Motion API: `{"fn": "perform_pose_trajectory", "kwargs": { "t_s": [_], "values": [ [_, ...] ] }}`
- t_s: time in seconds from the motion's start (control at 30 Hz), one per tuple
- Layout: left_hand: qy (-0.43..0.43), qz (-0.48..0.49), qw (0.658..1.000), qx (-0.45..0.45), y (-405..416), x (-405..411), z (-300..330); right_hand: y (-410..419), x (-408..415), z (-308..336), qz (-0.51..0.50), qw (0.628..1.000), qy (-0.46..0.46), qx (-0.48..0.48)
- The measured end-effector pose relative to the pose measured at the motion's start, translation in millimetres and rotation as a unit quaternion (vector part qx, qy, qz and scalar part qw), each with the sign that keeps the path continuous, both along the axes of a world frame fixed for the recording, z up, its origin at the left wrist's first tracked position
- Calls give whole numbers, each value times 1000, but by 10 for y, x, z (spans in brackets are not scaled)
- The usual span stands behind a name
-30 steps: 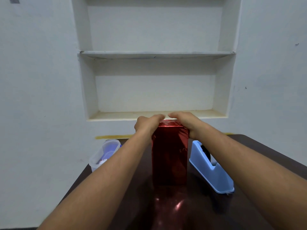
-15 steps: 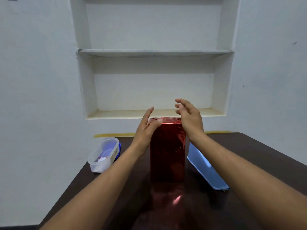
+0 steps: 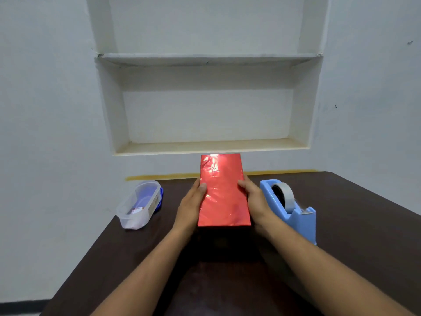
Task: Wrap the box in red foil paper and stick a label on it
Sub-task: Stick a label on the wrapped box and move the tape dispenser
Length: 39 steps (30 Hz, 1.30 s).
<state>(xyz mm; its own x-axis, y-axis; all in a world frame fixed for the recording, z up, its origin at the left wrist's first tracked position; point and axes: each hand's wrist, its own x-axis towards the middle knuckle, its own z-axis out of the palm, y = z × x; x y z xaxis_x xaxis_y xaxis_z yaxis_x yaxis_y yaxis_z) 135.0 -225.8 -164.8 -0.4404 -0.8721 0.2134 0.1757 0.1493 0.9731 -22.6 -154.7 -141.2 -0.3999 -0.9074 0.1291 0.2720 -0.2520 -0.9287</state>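
Centrally, the head view shows a dark brown table (image 3: 355,224) set against a white wall (image 3: 45,110). A recessed alcove (image 3: 209,115) with one shelf (image 3: 207,59) is built into the wall above the table, and a yellow strip (image 3: 159,177) runs along the wall at table height.

Both hands hold the box (image 3: 223,192) over the middle of the table. It is wrapped in shiny red foil, its broad face turned up toward the camera and catching a glare near the far end. Whether its underside touches the table cannot be told.

The left hand (image 3: 191,206) grips the left long edge — thumb on the top face, fingers curled down the side. The right hand (image 3: 255,201) grips the right long edge in the same manner, thumb on top.

A blue tape dispenser (image 3: 293,215) with a roll of pale tape (image 3: 284,197) stands just right of the right hand. A clear plastic container (image 3: 139,205) lies left of the box, well apart from the left hand, with a blue lid under it. A small label shows on the container — its writing is too small to read.
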Motion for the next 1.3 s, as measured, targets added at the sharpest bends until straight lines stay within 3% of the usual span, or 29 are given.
{"fn": "perform_pose_trajectory", "kwargs": {
  "t_s": [0.07,0.2,0.43,0.63,0.8,0.9,1.0,1.1,1.17,1.3],
  "values": [
    [-21,17,998,53,-44,3,-70,5,22,-13,7,998,-23,56],
    [-91,86,990,66,-95,52,-196,-12,60,-195,0,991,-58,122],
    [-108,97,989,20,-102,69,-183,-18,48,-242,-7,993,-53,101],
    [-101,118,987,36,-52,77,-130,83,75,-166,0,994,49,98],
    [-78,150,986,-10,23,147,-37,149,127,-25,-154,962,217,62],
    [-29,194,980,-33,26,232,123,239,343,153,-202,949,241,-5],
    [-18,215,974,-69,-48,384,326,132,673,335,-181,953,239,-42],
    [-83,246,958,-124,-125,694,513,-170,1094,444,-125,977,168,-34],
    [-183,257,937,-150,-273,939,622,-386,1403,435,-75,989,127,-9],
    [-463,230,833,-197,-685,1358,713,-648,1854,219,-37,990,124,54]
  ]
}}
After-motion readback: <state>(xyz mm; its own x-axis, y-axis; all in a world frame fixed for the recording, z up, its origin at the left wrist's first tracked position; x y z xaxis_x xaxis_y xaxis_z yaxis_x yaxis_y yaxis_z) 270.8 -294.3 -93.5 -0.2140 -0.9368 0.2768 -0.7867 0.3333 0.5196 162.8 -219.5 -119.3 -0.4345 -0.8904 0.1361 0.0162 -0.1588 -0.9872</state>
